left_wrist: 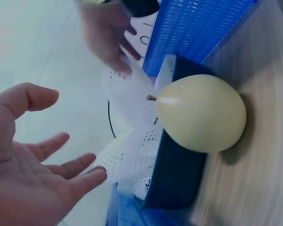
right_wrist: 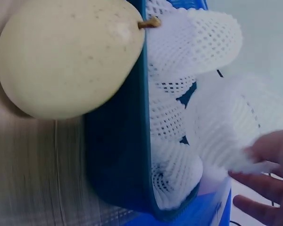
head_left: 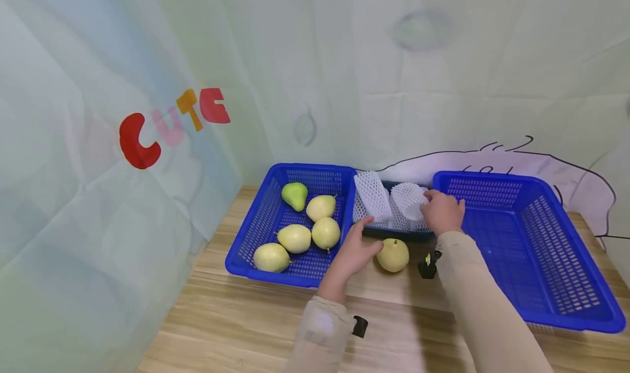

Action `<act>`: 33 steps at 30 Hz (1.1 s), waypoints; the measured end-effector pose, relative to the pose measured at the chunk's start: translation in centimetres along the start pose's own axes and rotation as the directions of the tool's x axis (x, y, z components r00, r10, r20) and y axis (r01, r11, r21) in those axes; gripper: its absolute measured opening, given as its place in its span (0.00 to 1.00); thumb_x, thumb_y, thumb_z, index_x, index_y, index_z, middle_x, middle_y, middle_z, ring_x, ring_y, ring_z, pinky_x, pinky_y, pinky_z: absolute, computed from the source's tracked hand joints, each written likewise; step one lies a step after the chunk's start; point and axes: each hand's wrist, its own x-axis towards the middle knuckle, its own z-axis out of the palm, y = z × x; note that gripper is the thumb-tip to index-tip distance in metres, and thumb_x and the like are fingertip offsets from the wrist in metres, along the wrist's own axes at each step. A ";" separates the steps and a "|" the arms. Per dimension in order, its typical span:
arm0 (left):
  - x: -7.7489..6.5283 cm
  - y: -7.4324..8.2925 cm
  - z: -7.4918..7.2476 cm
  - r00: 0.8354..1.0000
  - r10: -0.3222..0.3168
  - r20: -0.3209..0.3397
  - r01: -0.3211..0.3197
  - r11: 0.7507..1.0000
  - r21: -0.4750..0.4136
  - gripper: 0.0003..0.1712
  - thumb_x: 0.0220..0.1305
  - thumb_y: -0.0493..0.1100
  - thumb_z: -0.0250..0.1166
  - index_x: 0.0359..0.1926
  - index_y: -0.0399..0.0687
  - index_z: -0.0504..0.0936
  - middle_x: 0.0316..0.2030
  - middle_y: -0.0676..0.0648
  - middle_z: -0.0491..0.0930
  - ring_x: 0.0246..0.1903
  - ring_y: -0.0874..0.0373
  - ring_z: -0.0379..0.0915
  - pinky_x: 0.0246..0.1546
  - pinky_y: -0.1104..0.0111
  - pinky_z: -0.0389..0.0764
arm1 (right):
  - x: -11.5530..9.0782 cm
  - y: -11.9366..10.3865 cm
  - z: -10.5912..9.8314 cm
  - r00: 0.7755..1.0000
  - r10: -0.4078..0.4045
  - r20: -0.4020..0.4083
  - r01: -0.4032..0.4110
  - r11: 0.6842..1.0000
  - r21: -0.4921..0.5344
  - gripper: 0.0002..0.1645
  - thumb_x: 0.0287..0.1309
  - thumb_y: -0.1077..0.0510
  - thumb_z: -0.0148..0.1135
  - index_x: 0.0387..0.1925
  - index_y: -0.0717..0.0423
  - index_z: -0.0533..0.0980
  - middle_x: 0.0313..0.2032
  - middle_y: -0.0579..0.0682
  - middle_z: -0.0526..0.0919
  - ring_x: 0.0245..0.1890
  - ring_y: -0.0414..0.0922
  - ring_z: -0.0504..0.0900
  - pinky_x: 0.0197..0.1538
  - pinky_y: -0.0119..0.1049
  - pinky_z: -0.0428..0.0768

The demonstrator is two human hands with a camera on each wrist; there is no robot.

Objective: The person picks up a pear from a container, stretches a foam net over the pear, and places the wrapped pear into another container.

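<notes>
My right hand (head_left: 444,211) pinches the edge of a white foam net sleeve (right_wrist: 226,125) between thumb and fingers, above a dark teal bin (head_left: 401,234). More white foam nets (head_left: 372,197) fill that bin. A pale yellow pear (head_left: 394,255) lies on the table in front of the bin, its stem toward the bin in the right wrist view. Just left of this pear, my left hand (head_left: 351,251) hovers with its fingers spread and holds nothing. The left wrist view shows its palm and the pear apart from it.
On the left, a blue basket (head_left: 290,279) holds several yellow pears (head_left: 294,238) and one green pear (head_left: 295,196). Another blue basket (head_left: 497,252) stands on the right. Behind them hangs a printed cloth (head_left: 315,77). All stand on a wooden table (head_left: 236,318).
</notes>
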 end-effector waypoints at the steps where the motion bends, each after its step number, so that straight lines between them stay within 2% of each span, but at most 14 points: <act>1: 0.0 -0.1 -0.2 1.000 0.009 -0.003 -0.009 1.000 -0.029 0.34 0.56 0.39 0.61 0.64 0.40 0.63 0.63 0.38 0.62 0.62 0.45 0.56 0.61 0.55 0.61 | -0.1 0.0 -0.2 0.999 0.013 -0.034 -0.012 1.000 0.021 0.20 0.58 0.61 0.52 0.52 0.63 0.74 0.50 0.65 0.77 0.52 0.65 0.69 0.61 0.61 0.52; 5: 0.2 -0.6 -0.7 0.997 0.075 -0.032 -0.079 0.986 -0.146 0.28 0.58 0.34 0.60 0.61 0.36 0.67 0.60 0.38 0.66 0.62 0.45 0.58 0.62 0.58 0.60 | -0.4 0.3 -1.1 0.984 0.105 -0.142 -0.082 0.983 0.163 0.18 0.59 0.64 0.48 0.49 0.60 0.77 0.48 0.62 0.78 0.49 0.61 0.74 0.52 0.54 0.65; 9: 0.2 -1.2 -0.8 0.989 0.131 -0.073 -0.144 0.966 -0.213 0.26 0.59 0.32 0.61 0.59 0.34 0.68 0.58 0.39 0.68 0.61 0.45 0.60 0.62 0.60 0.61 | -1.2 0.4 -1.9 0.971 0.181 -0.156 -0.118 0.931 0.344 0.20 0.58 0.66 0.46 0.49 0.57 0.77 0.50 0.61 0.78 0.48 0.58 0.74 0.48 0.50 0.70; 11: 0.2 -1.2 -0.8 0.981 0.167 -0.096 -0.183 0.964 -0.194 0.27 0.58 0.34 0.63 0.59 0.36 0.68 0.58 0.39 0.68 0.60 0.46 0.61 0.61 0.61 0.62 | -1.9 0.0 -2.2 0.976 0.174 -0.133 -0.107 0.908 0.405 0.20 0.57 0.67 0.46 0.48 0.57 0.77 0.48 0.60 0.78 0.45 0.55 0.75 0.44 0.48 0.73; 14: 0.1 -0.8 -0.7 0.960 0.255 -0.114 -0.264 0.962 -0.068 0.32 0.54 0.39 0.68 0.60 0.40 0.68 0.59 0.40 0.66 0.61 0.47 0.59 0.61 0.59 0.62 | -3.4 -0.8 -2.7 0.994 0.078 -0.073 -0.036 0.890 0.454 0.20 0.52 0.71 0.48 0.46 0.60 0.78 0.45 0.60 0.78 0.39 0.52 0.74 0.36 0.41 0.73; 17: 0.0 -0.4 -0.5 0.929 0.353 -0.111 -0.345 0.935 0.087 0.37 0.47 0.42 0.73 0.60 0.45 0.70 0.61 0.41 0.62 0.63 0.45 0.53 0.61 0.52 0.60 | -4.8 -1.7 -3.0 0.999 -0.051 0.014 0.038 0.884 0.466 0.19 0.51 0.72 0.53 0.45 0.62 0.78 0.44 0.62 0.79 0.38 0.53 0.74 0.35 0.35 0.72; 20: 0.0 -0.2 -0.4 0.887 0.442 -0.135 -0.419 0.892 0.171 0.27 0.47 0.42 0.73 0.51 0.47 0.78 0.61 0.43 0.64 0.64 0.43 0.49 0.61 0.48 0.55 | -5.7 -2.4 -3.0 0.987 -0.123 0.099 0.063 0.882 0.468 0.19 0.50 0.71 0.55 0.46 0.62 0.77 0.42 0.61 0.79 0.37 0.52 0.75 0.34 0.34 0.73; 24: 0.1 -0.3 -0.7 0.823 0.522 -0.222 -0.490 0.852 0.187 0.08 0.49 0.39 0.72 0.34 0.44 0.86 0.52 0.45 0.72 0.62 0.43 0.54 0.61 0.50 0.55 | -5.7 -2.4 -2.7 0.964 -0.186 0.192 0.092 0.905 0.415 0.23 0.45 0.71 0.54 0.47 0.63 0.76 0.40 0.61 0.79 0.36 0.52 0.74 0.32 0.35 0.73; 27: -0.2 -0.2 -1.4 0.797 0.540 -0.270 -0.525 0.841 0.135 0.06 0.48 0.35 0.71 0.30 0.41 0.86 0.49 0.44 0.74 0.61 0.42 0.56 0.62 0.52 0.56 | -5.4 -1.6 -2.6 0.956 -0.195 0.218 0.115 0.936 0.333 0.19 0.48 0.66 0.57 0.45 0.62 0.77 0.40 0.61 0.78 0.38 0.54 0.73 0.33 0.38 0.73; 30: -0.3 -0.3 -2.2 0.781 0.549 -0.297 -0.550 0.831 0.088 0.05 0.47 0.33 0.71 0.29 0.39 0.85 0.48 0.43 0.74 0.61 0.43 0.57 0.62 0.53 0.55 | -5.2 -0.6 -2.6 0.967 -0.154 0.202 0.088 0.950 0.299 0.14 0.53 0.62 0.59 0.42 0.62 0.77 0.41 0.61 0.76 0.37 0.53 0.73 0.33 0.40 0.74; 32: -0.4 -0.4 -2.6 0.789 0.542 -0.291 -0.551 0.833 0.058 0.06 0.47 0.32 0.71 0.30 0.38 0.85 0.47 0.42 0.75 0.60 0.44 0.59 0.63 0.53 0.55 | -5.2 -0.2 -2.5 0.970 -0.142 0.195 0.070 0.939 0.337 0.13 0.54 0.61 0.60 0.41 0.63 0.76 0.41 0.61 0.75 0.35 0.51 0.74 0.31 0.40 0.78; 33: -0.4 -0.5 -2.7 0.799 0.534 -0.277 -0.544 0.838 0.048 0.06 0.48 0.32 0.71 0.30 0.38 0.84 0.47 0.42 0.74 0.60 0.45 0.59 0.63 0.53 0.55 | -5.2 -0.2 -2.5 0.969 -0.145 0.198 0.064 0.928 0.366 0.14 0.54 0.61 0.60 0.42 0.64 0.76 0.41 0.61 0.74 0.33 0.50 0.74 0.30 0.40 0.79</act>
